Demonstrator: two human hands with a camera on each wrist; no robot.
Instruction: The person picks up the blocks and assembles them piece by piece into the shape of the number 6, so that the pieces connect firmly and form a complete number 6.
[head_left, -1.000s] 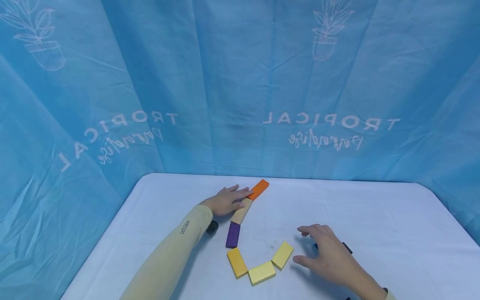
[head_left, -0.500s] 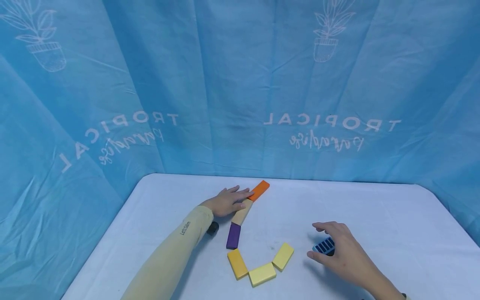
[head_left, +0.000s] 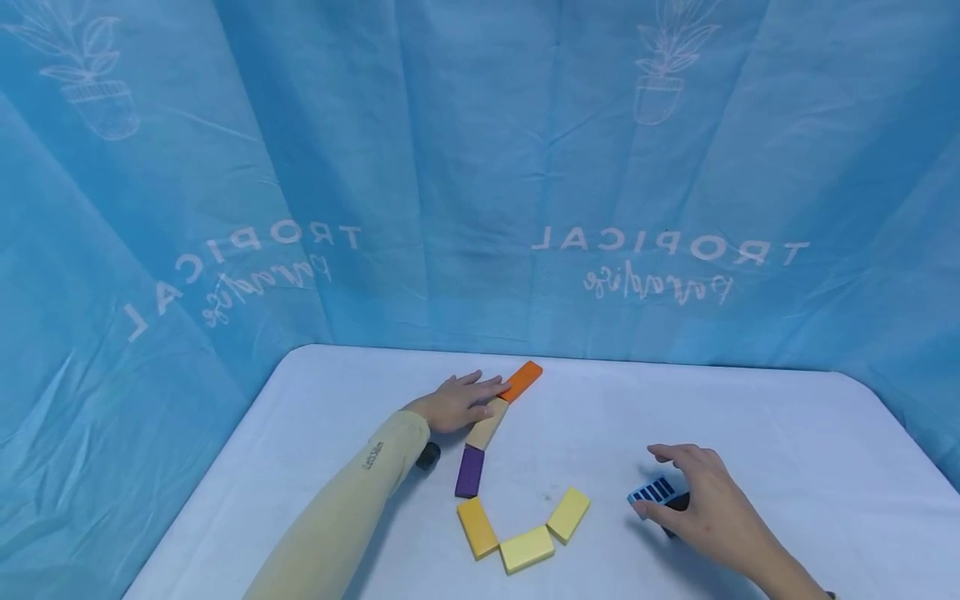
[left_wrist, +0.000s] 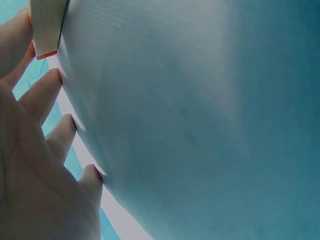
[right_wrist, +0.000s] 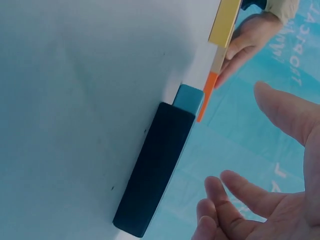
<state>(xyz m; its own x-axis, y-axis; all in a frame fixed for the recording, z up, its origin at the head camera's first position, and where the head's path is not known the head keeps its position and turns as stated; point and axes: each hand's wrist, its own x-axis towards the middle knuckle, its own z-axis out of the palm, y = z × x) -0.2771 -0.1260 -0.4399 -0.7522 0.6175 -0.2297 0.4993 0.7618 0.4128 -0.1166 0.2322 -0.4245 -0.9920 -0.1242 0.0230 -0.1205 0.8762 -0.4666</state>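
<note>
My left hand (head_left: 453, 406) lies with spread, straight fingers at the beige block (head_left: 487, 423) and the lower end of the orange block (head_left: 524, 379). In the left wrist view its fingertips rest on the white surface beside the beige block (left_wrist: 47, 27). My right hand (head_left: 708, 510) hovers, fingers loosely bent and apart, beside a blue block with dark stripes (head_left: 649, 492) and a black block (head_left: 680, 502), partly hidden by the hand. The right wrist view has the black block (right_wrist: 155, 170) in front of the blue one (right_wrist: 189, 99), both apart from the right hand (right_wrist: 280, 195).
The curved row continues with a purple block (head_left: 470, 472), an amber block (head_left: 477, 527) and two pale yellow blocks, one at the bottom (head_left: 527, 549), one angled right (head_left: 569, 515). A small black object (head_left: 428, 456) is under the left wrist. Blue curtains (head_left: 480, 167) border the white table (head_left: 787, 433).
My right hand has moved right, away from the pale yellow block, uncovering the striped blue block. The left hand stays in place, and the row of blocks looks the same.
</note>
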